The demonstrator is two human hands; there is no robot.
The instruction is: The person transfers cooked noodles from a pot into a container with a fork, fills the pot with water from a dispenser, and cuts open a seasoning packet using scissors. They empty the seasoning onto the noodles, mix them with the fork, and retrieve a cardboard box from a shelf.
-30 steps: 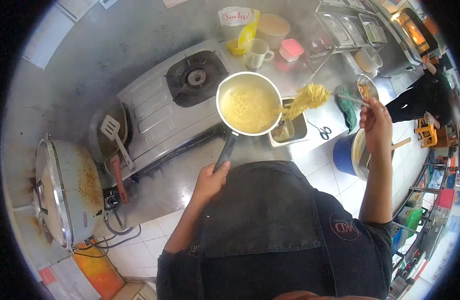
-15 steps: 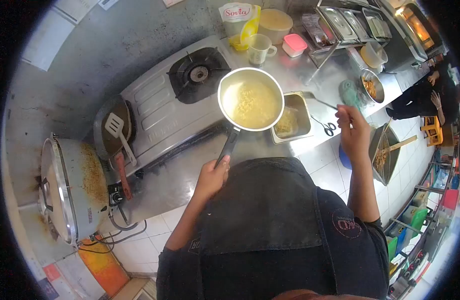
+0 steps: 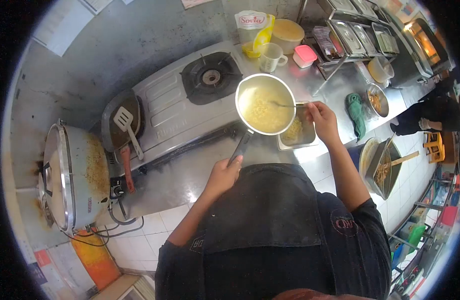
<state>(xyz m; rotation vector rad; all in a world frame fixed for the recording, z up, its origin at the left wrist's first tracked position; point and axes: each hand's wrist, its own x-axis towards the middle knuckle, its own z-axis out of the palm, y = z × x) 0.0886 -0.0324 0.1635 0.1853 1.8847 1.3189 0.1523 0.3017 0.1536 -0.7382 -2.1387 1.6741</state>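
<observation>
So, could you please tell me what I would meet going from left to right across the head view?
Large lidded cooker, white slotted spatula, stove burner, saucepan, right hand, green cloth, steel bowl, orange stool.

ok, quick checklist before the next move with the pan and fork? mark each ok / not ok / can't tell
1. Left hand gripping the saucepan by its handle: ok
2. Right hand holding the fork: ok
3. Fork tip inside the saucepan: ok
4. Noodles caught on the tines: cannot tell, no detail at the tip
5. Tray fully uncovered in this view: not ok, the saucepan hides part of it
6. Burner flame off: cannot tell
</observation>
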